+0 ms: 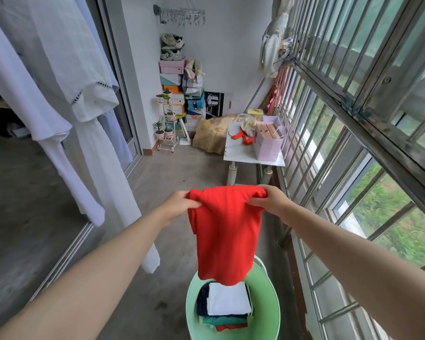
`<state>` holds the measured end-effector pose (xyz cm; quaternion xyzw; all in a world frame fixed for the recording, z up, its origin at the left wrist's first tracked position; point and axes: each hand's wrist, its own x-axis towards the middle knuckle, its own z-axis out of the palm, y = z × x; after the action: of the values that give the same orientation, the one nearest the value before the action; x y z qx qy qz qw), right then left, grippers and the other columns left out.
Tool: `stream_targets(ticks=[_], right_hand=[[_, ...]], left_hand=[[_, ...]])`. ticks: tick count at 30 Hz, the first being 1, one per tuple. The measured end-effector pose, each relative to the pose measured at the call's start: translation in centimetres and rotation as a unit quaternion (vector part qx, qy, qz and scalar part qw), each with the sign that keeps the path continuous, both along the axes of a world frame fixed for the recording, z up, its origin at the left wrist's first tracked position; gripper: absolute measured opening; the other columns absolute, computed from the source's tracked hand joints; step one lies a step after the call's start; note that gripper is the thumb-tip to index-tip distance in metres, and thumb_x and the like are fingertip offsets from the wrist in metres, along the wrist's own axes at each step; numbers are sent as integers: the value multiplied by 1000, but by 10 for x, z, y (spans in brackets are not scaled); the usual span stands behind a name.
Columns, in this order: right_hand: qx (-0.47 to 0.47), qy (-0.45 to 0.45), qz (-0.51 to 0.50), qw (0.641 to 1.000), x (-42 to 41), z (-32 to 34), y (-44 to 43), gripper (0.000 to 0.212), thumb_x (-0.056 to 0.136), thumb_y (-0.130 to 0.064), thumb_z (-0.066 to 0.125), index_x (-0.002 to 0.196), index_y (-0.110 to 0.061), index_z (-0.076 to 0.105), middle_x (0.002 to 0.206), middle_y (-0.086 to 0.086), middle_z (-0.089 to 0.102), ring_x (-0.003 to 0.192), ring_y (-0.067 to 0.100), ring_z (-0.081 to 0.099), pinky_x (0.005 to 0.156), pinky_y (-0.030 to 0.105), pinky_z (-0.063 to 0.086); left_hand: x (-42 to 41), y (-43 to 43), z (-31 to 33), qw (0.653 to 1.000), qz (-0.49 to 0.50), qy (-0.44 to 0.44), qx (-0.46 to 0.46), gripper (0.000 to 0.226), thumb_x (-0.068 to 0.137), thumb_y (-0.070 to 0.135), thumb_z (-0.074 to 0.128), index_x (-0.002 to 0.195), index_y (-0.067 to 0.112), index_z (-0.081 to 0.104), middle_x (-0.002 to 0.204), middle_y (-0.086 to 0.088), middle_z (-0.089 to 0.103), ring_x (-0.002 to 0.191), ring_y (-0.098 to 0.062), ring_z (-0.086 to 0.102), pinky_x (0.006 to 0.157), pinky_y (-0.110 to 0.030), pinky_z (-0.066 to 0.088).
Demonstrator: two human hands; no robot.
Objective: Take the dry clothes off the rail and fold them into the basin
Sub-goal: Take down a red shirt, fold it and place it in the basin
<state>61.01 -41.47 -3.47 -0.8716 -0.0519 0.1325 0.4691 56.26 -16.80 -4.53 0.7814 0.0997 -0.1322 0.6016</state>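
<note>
At the far left, white garments (59, 82) hang down from above the frame, their hems falling past your left forearm. Behind them, against the back wall, a stack of shoe boxes (171, 79) stands beside a small plant stand (166, 133). Your left hand (179, 204) pinches the left top corner of the red garment (225, 231), with the cloth bunched between thumb and curled fingers. The garment hangs between your two hands, its lower edge dangling over the far rim of the green basin (265, 315), which stands on the floor. Inside the basin, a stack of folded clothes (227, 303) lies toward the far rim, a white piece on top and dark blue, teal and red ones under it. Your right hand (272, 201) grips the right top corner of the garment, fingers curled over the cloth. Beyond it, a white table (241, 153) carries a pink bag (268, 146) at its right edge, just beside the window bars (341, 143) running along the right
</note>
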Motion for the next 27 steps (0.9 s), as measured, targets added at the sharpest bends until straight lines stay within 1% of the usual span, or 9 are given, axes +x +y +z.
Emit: stream_targets(ticks=[3, 5, 9, 12, 15, 17, 21, 24, 27], right_hand=[[233, 101, -37, 967, -7, 7, -2, 16, 85, -9, 67, 100, -15, 65, 97, 1, 68, 86, 11, 63, 84, 19, 49], [298, 130, -43, 945, -10, 14, 0, 18, 90, -15, 62, 107, -10, 64, 100, 2, 69, 90, 13, 64, 92, 26, 49], [369, 127, -64, 919, -7, 29, 7, 20, 93, -25, 56, 107, -12, 64, 100, 3, 70, 94, 16, 64, 92, 30, 50], [380, 154, -46, 911, -5, 30, 6, 30, 93, -33, 56, 114, -13, 63, 108, 4, 70, 98, 15, 66, 87, 26, 53], [272, 220, 35, 936, -13, 12, 3, 38, 82, -26, 70, 118, -13, 63, 114, 5, 69, 98, 17, 67, 86, 27, 55], [230, 206, 12, 951, -18, 3, 5, 28, 85, -16, 68, 112, -10, 64, 110, 8, 69, 89, 15, 68, 85, 26, 55], [309, 225, -53, 922, -20, 11, 10, 14, 92, -22, 59, 101, -14, 65, 98, 5, 70, 87, 16, 67, 78, 28, 56], [329, 248, -72, 908, -19, 16, 13, 17, 93, -28, 57, 103, -17, 63, 100, 5, 70, 93, 18, 65, 80, 33, 52], [322, 255, -101, 906, -22, 18, 13, 24, 94, -32, 55, 110, -16, 60, 100, 5, 68, 91, 19, 64, 75, 34, 51]], left_hand=[[5, -2, -4, 989, 36, 1, -142, 17, 96, 8, 48, 104, 11, 62, 103, -1, 65, 88, -9, 59, 94, -29, 46], [10, -6, -5, 974, 60, 8, -218, 18, 99, 14, 44, 101, 9, 62, 108, -9, 65, 93, -17, 62, 102, -37, 43], [16, -11, -1, 940, 119, 23, -318, 24, 100, 21, 43, 104, 6, 61, 107, -5, 65, 85, -14, 65, 79, -29, 51], [18, -9, 0, 926, 149, 45, -344, 30, 98, 26, 45, 117, 6, 59, 108, -5, 65, 80, -15, 68, 71, -31, 52], [15, -9, -1, 918, 168, 80, -350, 35, 99, 30, 45, 120, 6, 59, 92, -9, 70, 83, -21, 65, 71, -35, 50], [14, -8, -6, 912, 175, 95, -358, 42, 99, 35, 42, 123, 6, 58, 87, -9, 72, 86, -23, 63, 73, -35, 50], [9, -5, -16, 920, 68, 101, -372, 57, 93, 59, 33, 121, 19, 62, 114, -4, 69, 104, -18, 65, 85, -35, 51], [0, -17, -26, 953, -20, 113, -280, 25, 91, 29, 56, 109, 15, 66, 97, -2, 74, 84, -12, 71, 74, -28, 58], [-2, -21, -36, 965, -13, 123, -231, 12, 94, 17, 53, 99, 14, 64, 78, -1, 74, 69, -12, 70, 63, -28, 56]])
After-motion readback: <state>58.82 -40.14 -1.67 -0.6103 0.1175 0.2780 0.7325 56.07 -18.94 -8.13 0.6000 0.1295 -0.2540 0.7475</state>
